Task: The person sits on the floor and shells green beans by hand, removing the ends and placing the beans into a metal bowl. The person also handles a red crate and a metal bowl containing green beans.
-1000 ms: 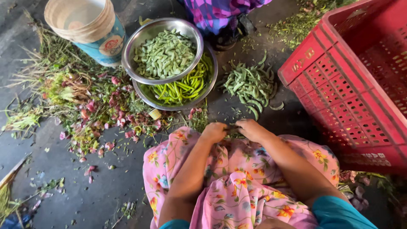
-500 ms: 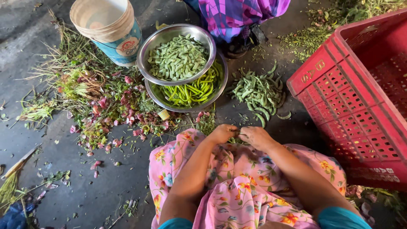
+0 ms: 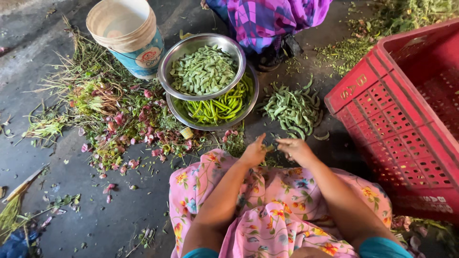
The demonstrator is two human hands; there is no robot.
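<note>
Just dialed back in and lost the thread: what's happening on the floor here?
A person sitting on the ground holds a small green pod between the left hand and right hand, above a pink floral lap. Ahead, a steel bowl of pale pods sits stacked on another holding green chillies. A loose pod pile lies beside a red crate; a bucket stands among scattered trimmings.

The dark grey floor (image 3: 71,28) is carrying everything here. A pale bucket (image 3: 126,36) is standing on it beside two stacked steel bowls (image 3: 210,124). A loose heap of green pods (image 3: 294,107) is lying just right of the bowls, near a red plastic crate (image 3: 406,119). Pink petals and green trimmings (image 3: 114,119) are lying scattered to the left.
</note>
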